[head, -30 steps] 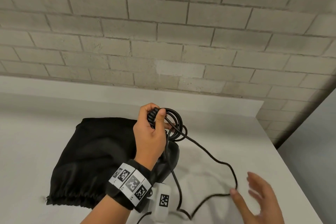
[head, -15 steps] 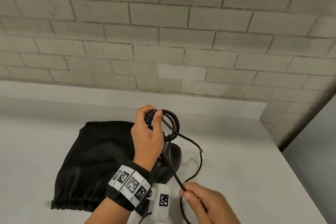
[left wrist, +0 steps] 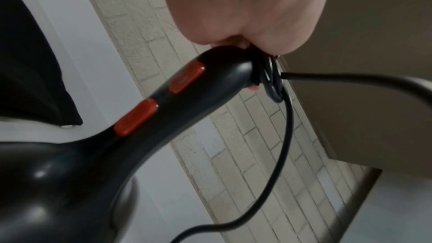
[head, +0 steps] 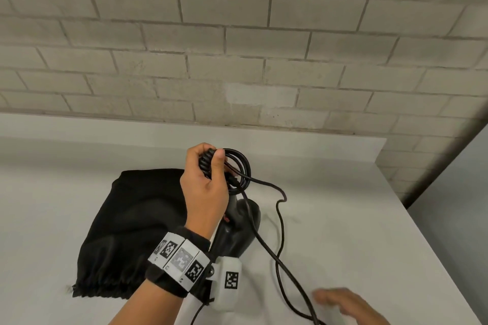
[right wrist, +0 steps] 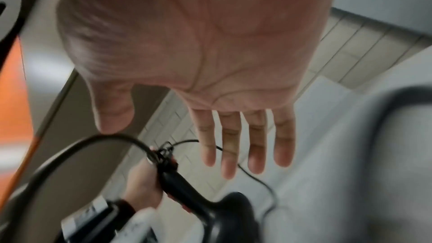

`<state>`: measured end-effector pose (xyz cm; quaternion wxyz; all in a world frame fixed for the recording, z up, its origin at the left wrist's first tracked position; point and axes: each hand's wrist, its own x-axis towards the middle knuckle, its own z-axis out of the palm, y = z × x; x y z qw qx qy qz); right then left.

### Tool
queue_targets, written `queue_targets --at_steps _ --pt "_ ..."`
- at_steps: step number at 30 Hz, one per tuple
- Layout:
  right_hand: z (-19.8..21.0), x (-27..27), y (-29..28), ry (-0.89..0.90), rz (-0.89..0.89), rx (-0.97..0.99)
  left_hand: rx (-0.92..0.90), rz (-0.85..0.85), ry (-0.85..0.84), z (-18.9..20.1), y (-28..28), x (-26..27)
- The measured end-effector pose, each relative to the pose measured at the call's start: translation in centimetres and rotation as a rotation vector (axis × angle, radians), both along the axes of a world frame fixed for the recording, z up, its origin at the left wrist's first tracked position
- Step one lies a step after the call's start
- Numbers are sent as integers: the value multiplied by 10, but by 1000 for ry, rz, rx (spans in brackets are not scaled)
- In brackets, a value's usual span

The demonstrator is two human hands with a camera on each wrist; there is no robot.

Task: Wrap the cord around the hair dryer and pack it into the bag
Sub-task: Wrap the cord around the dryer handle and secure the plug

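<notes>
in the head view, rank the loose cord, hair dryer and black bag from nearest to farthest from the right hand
From the right hand:
1. Loose cord, lying on the table just left of it.
2. Hair dryer, further left, held by the left hand.
3. Black bag, far left, beyond the dryer.

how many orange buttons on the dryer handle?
2. Both on the hair dryer handle in the left wrist view: one orange button just below the left hand, the other nearer the body. Others may be hidden.

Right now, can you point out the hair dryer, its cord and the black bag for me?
hair dryer [left wrist: 140,114]: left wrist view, on the handle by the orange switches.
cord [head: 280,221]: head view, on the loose stretch over the table.
black bag [head: 132,219]: head view, on the middle of the cloth.
</notes>
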<state>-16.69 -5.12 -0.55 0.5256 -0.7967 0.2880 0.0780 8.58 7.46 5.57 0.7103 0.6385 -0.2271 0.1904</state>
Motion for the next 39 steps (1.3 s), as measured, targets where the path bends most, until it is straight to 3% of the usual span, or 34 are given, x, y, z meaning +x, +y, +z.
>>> queue_targets --at_steps 1,3,5,11,16,19,20,23,25,27,29,34,39 --pt "25 11 1 -214 -4 51 -1 -24 0 1 -1 -5" --pt "42 29 13 -387 -47 -14 12 -61 -28 2 -4 -14" --pt "52 53 25 -516 -131 114 45 -92 -69 2 -7 -23" --pt "88 86 56 -603 42 262 122 -73 -120 -3 -11 -24" --pt "76 54 48 -689 -130 113 90 -73 -96 -1 -4 -14" --pt "57 35 34 -561 -190 107 71 -57 -80 0 -3 -10" --pt "47 33 29 -502 -182 44 69 -59 -77 0 -3 -10" --pt "19 31 16 -370 -154 -394 73 -90 -79 -3 -5 -12" --pt "21 38 12 -400 -177 -559 78 -124 -82 -5 -7 -17" --pt "38 51 7 -561 -208 -602 87 -142 -94 -8 -8 -21" --pt "59 68 6 -649 -108 -698 96 -151 -100 -9 -9 -24" --pt "88 99 10 -501 203 -777 102 -156 -108 -11 -8 -27" --pt "118 106 -1 -673 276 -973 135 -128 -144 -10 -6 -25"
